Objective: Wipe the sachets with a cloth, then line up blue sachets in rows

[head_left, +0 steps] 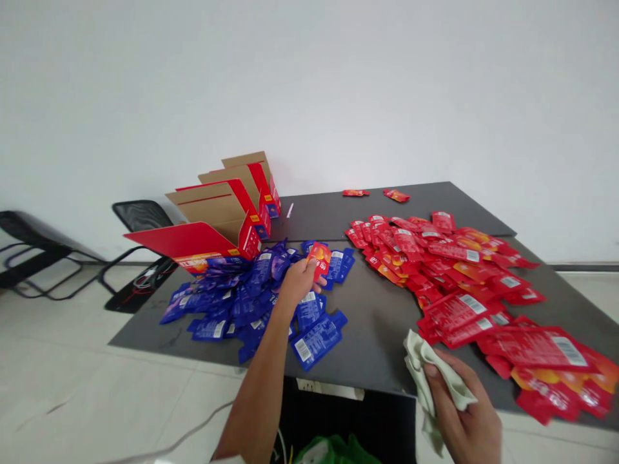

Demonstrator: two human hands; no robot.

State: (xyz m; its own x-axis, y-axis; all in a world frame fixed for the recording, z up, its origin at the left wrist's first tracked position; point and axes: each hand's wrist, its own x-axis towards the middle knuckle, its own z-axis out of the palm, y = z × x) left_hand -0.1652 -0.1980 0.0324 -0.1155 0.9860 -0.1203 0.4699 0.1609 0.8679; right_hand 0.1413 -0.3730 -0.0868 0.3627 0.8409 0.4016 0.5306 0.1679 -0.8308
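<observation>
From my remote view, the person's left hand (297,283) is closed in a pinch on a glossy red foil sachet (319,259), holding it up just above the far edge of a heap of blue foil sachets (251,298). That heap lies loose on the left half of a dark grey counter (377,335). The right hand (459,412) is curled shut around a crumpled off-white cloth (430,377) at the counter's near edge, close to the lower end of a wide spread of red foil sachets (445,270), which covers the right half of the counter. A strip of bare grey surface separates the two heaps.

I can see two more red sachets, a small one (355,193) and another (396,195), lying apart near the far edge. Open cardboard cartons with red printed sides (217,216) stand in a tilted row at the far left of the counter, and the nearest one's red flap reaches over the blue heap. A thin pale stick (289,210) lies just beside them. Below the counter I can make out a green plastic bag (333,451), and a black mesh chair (142,216) stands beyond the left side.
</observation>
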